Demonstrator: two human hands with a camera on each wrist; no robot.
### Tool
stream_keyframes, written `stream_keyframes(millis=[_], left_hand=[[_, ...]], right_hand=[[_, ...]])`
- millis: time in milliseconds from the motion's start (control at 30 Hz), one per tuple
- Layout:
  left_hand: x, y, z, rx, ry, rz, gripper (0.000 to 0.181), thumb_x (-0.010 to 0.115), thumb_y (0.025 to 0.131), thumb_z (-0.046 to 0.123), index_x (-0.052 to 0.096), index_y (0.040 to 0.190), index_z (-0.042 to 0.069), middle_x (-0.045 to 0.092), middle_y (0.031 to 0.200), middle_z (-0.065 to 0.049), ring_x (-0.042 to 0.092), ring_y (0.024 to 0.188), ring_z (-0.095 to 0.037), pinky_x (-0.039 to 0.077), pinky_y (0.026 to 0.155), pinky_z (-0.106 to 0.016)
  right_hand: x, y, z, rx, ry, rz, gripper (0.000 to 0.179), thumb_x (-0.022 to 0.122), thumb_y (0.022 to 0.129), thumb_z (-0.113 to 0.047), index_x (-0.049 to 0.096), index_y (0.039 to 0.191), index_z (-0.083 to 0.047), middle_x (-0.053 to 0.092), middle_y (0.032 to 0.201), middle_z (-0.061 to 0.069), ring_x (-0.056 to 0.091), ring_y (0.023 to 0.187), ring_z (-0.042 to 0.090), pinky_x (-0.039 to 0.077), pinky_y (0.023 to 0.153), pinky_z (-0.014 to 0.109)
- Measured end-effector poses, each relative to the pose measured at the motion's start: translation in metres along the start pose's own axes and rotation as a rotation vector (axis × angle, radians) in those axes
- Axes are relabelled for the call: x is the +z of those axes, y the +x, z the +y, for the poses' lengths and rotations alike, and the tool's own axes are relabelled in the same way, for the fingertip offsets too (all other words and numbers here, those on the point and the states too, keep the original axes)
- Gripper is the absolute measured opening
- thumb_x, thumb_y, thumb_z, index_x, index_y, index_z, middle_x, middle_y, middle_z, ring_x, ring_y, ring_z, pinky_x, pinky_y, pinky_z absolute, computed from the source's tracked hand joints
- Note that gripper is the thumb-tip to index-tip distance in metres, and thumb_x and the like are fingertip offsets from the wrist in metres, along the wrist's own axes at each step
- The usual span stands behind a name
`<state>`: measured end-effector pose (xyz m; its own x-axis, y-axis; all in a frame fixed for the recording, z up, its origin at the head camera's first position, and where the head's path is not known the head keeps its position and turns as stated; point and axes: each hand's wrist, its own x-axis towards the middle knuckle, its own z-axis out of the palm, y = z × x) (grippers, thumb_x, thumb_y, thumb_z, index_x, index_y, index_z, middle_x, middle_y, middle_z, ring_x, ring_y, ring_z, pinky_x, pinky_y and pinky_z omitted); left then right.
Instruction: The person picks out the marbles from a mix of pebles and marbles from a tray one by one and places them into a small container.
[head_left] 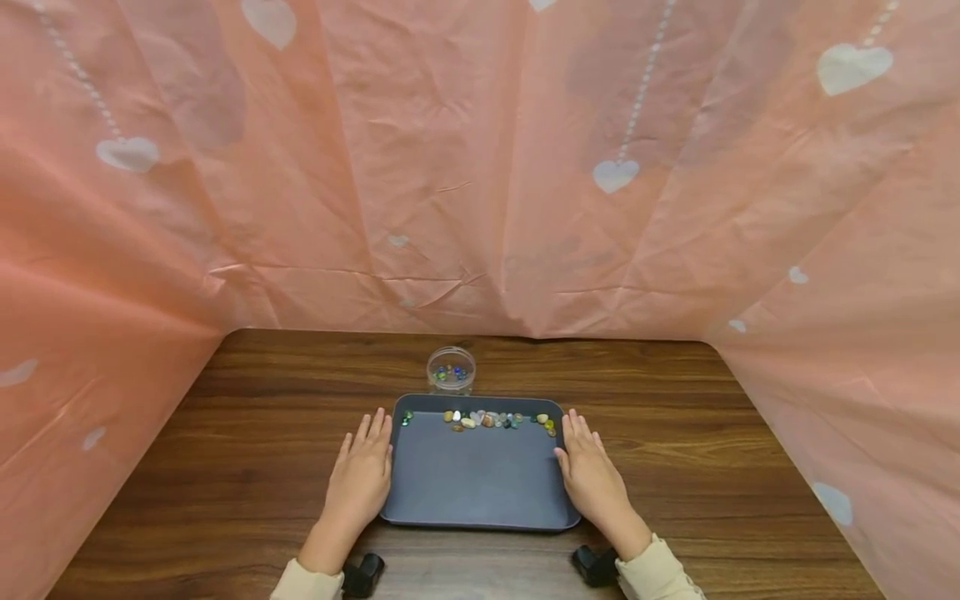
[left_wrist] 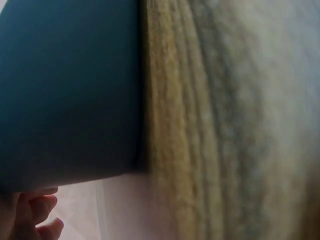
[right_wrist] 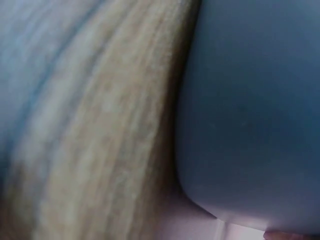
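A dark grey tray lies on the table in the head view, with several small polished stones strewn along its far side. Green glass pieces sit in its far left corner. My left hand rests at the tray's left edge, fingers straight and pointing away from me. On the opposite edge, my right hand lies likewise with straight fingers. Both wrist views are filled mostly by the tray's outer wall and blurred wood; curled fingertips show at the lower left of the left one.
Behind the tray stands a clear round container with blue, green and amber glass pieces inside. The wooden table is enclosed by a pink curtain with white hearts. Black wrist devices sit beside the sleeves.
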<state>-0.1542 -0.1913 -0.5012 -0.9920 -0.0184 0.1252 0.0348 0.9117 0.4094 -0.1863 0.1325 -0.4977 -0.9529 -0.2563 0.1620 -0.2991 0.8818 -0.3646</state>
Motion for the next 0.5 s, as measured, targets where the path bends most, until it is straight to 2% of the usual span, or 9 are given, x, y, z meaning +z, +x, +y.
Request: stream_keyframes(millis=[233,367,433,500], left_hand=[[-0.001,0.000,0.004,0.013,0.041,0.019,0.047,0.045,0.102,0.013,0.045,0.147,-0.002,0.041,0.156,-0.017,0.034,0.148,-0.038,0.027,0.119,-0.061],[-0.001,-0.001,0.007,0.014,0.042,0.018,0.047,0.044,0.103,0.013,0.045,0.147,-0.002,0.041,0.156,-0.016,0.034,0.148,-0.037,0.027,0.119,-0.060],[-0.001,-0.002,0.007,0.011,0.044,0.021,0.046,0.044,0.103,0.013,0.045,0.147,-0.002,0.042,0.156,-0.016,0.034,0.148,-0.037,0.028,0.119,-0.060],[-0.002,-0.003,0.006,0.008,0.043,0.029,0.046,0.045,0.103,0.013,0.046,0.146,-0.002,0.042,0.155,-0.017,0.034,0.148,-0.037,0.028,0.119,-0.060]], right_hand=[[-0.005,0.001,0.001,0.001,-0.018,-0.030,0.055,0.054,0.100,-0.015,0.039,0.145,0.013,0.035,0.155,0.030,0.034,0.145,0.044,0.030,0.117,0.060],[-0.021,0.009,-0.006,-0.020,-0.046,-0.075,0.060,0.059,0.099,-0.021,0.040,0.144,0.013,0.035,0.154,0.031,0.030,0.147,0.045,0.027,0.118,0.061],[-0.032,0.018,-0.016,-0.044,-0.008,-0.078,0.061,0.062,0.097,-0.022,0.043,0.144,0.012,0.036,0.154,0.030,0.028,0.148,0.045,0.025,0.119,0.061],[-0.040,0.028,-0.032,-0.077,0.079,-0.060,0.060,0.066,0.095,-0.021,0.047,0.142,0.011,0.039,0.154,0.028,0.031,0.147,0.042,0.025,0.120,0.059]])
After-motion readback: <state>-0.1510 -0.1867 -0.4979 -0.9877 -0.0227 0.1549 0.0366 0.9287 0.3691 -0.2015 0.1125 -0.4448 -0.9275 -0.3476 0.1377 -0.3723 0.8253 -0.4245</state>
